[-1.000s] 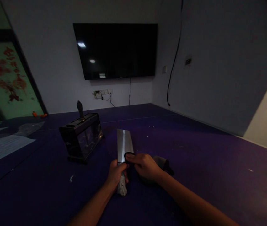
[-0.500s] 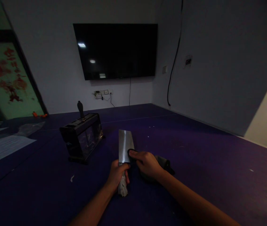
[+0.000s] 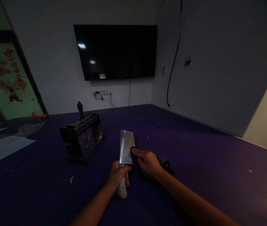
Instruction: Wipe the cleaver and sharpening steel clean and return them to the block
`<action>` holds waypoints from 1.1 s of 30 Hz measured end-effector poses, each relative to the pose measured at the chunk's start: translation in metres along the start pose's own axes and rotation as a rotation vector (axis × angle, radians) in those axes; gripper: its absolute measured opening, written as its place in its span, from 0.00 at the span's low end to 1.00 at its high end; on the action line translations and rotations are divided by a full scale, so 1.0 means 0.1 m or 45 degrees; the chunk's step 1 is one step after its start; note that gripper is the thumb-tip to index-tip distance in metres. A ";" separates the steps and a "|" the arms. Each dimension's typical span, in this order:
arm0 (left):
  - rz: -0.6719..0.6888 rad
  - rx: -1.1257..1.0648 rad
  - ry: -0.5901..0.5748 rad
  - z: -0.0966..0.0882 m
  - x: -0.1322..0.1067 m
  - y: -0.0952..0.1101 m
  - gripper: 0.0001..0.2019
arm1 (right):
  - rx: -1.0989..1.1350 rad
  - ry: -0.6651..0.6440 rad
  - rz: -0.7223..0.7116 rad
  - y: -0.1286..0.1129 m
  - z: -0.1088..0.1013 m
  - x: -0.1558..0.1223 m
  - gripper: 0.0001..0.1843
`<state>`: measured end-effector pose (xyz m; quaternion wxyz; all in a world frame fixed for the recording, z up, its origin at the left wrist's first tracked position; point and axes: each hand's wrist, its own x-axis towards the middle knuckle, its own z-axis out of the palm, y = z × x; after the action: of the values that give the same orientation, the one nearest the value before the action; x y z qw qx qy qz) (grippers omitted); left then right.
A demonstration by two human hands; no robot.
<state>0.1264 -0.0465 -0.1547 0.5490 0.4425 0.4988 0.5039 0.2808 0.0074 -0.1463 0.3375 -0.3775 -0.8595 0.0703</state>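
My left hand [image 3: 119,174] is closed around the pale, wrapped-looking handle [image 3: 122,190] of a cleaver [image 3: 126,147]. The broad metal blade points away from me with its flat face up. At the blade's right edge is my right hand [image 3: 148,161], closed on a small black object with a rounded end [image 3: 132,150]. The rest of that object is hidden by the fingers. Behind and beneath the right hand lies a dark cylindrical thing [image 3: 164,162]; I cannot tell whether it touches the hand.
A black box-shaped frame with clear sides [image 3: 82,138] and an upright dark handle [image 3: 80,110] stands left on the purple surface [image 3: 194,175]. Printed paper [image 3: 6,148] and clear plastic [image 3: 29,128] lie farther left. A television [image 3: 116,51] hangs on the back wall.
The cleaver's blade has tilted slightly, shifting a little to the right. My right hand and the black object have moved slightly right along with its edge.
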 end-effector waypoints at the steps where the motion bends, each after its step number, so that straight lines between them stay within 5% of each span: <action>1: -0.002 0.000 -0.003 0.00 0.00 0.00 0.07 | -0.004 0.001 0.001 0.00 0.00 0.00 0.27; 33: 0.076 0.111 -0.066 -0.01 0.04 -0.06 0.11 | 0.175 -0.133 -0.473 -0.25 0.04 -0.05 0.26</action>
<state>0.1259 -0.0431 -0.1614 0.5267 0.4936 0.4926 0.4861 0.2659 -0.0129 -0.1428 0.3246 -0.1843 -0.9238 0.0847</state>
